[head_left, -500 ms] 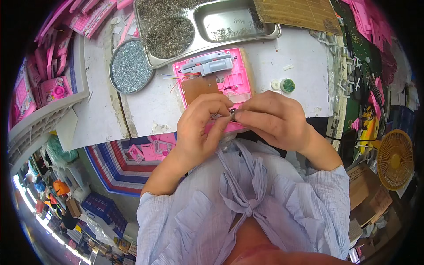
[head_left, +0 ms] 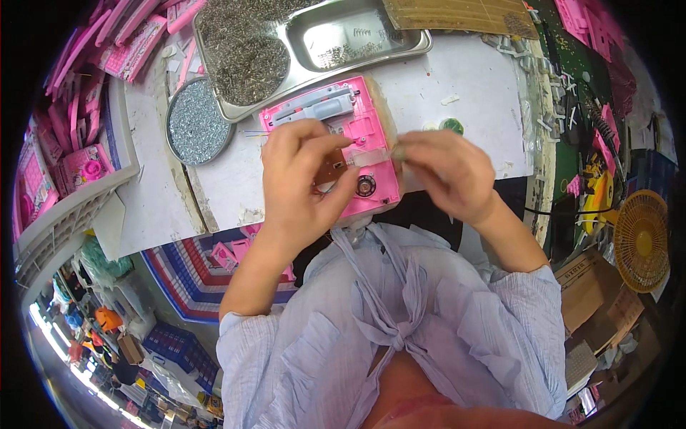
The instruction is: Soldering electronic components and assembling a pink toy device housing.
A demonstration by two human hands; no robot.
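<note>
A pink plastic casing [head_left: 382, 125] lies open on the table in front of me, with a long grey part [head_left: 323, 109] across its far end. Over its left side is my left hand [head_left: 293, 182], thumb and forefinger apart around a brown circuit board [head_left: 330, 166] partly hidden beneath. A round black part [head_left: 365, 186] sits in the near end of the casing. Next to it, a translucent strip [head_left: 369, 157] crosses the pink plastic. My right hand [head_left: 451, 168] is at the casing's right edge, fingertips pinched together; a small greyish thing there is too blurred to name.
A metal tray [head_left: 229, 114] holds many small springs. Left of it stands a round dish of small silvery pieces [head_left: 200, 121]. A green roll [head_left: 451, 126] lies beyond my right hand. Pink parts [head_left: 89, 161] fill a crate at left; cardboard [head_left: 464, 16] covers the tray's right end.
My hands have parted from the casing's near end, the right moving right and the left opening out. The round black part, between my fingertips before, now shows in the casing. The view has shifted slightly.
</note>
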